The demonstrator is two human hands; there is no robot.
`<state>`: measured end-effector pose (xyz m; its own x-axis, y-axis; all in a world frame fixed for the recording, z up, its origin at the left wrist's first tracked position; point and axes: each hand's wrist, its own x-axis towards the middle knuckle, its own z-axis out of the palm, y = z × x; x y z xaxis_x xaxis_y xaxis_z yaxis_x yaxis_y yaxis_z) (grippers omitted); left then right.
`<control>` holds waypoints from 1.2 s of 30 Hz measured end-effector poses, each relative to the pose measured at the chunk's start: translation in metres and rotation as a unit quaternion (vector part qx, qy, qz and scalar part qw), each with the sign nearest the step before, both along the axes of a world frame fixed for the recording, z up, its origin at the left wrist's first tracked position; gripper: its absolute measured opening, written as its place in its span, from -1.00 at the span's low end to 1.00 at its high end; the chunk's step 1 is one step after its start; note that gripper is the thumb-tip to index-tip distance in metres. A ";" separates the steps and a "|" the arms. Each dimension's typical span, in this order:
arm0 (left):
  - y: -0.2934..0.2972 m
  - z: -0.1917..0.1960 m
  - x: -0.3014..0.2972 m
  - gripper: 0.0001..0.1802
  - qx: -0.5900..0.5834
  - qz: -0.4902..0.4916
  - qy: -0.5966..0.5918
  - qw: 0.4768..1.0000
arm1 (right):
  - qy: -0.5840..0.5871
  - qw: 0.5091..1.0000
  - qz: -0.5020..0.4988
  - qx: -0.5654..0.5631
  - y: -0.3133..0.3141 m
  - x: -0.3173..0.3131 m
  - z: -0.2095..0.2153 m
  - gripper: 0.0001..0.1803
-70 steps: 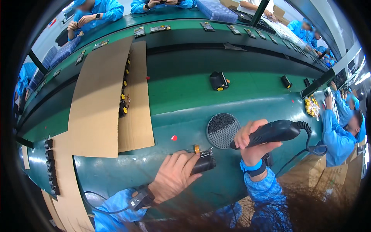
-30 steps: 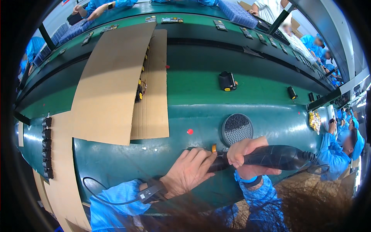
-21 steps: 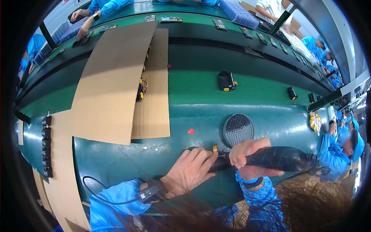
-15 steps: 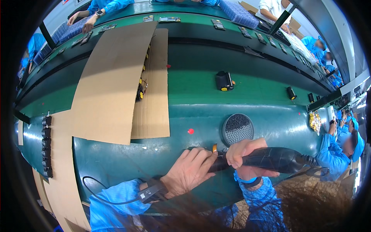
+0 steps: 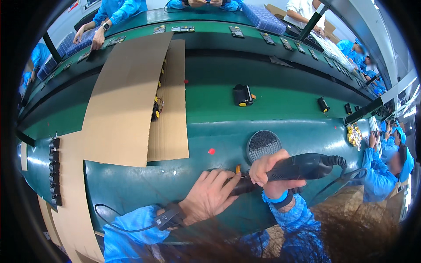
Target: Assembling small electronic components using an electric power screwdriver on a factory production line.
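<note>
Right hand [image 5: 272, 172] was clenched round black power screwdriver [image 5: 294, 168], held flat, tip toward small yellow-tabbed part [image 5: 237, 169] | left hand [image 5: 209, 195] was pressed flat over that part just left of screwdriver, apparently steadying it | green bench [image 5: 210, 131]; round mesh dish [image 5: 263, 145] beyond screwdriver; cardboard sheets [image 5: 127, 98] far left; co-workers along line.
</note>
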<state>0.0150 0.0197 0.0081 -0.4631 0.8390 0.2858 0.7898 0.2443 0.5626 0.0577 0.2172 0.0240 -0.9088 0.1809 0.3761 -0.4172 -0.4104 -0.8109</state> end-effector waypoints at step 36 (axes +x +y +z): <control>0.001 0.003 -0.001 -0.32 0.003 0.012 -0.021 1.000 | 0.011 0.979 -0.196 0.051 0.063 0.011 -0.008 -0.05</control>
<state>0.0145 0.0205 0.0110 -0.4949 0.8258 0.2706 0.7590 0.2592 0.5972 0.0685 0.2799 0.0163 -0.7690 0.4744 0.4285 -0.5440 -0.1336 -0.8283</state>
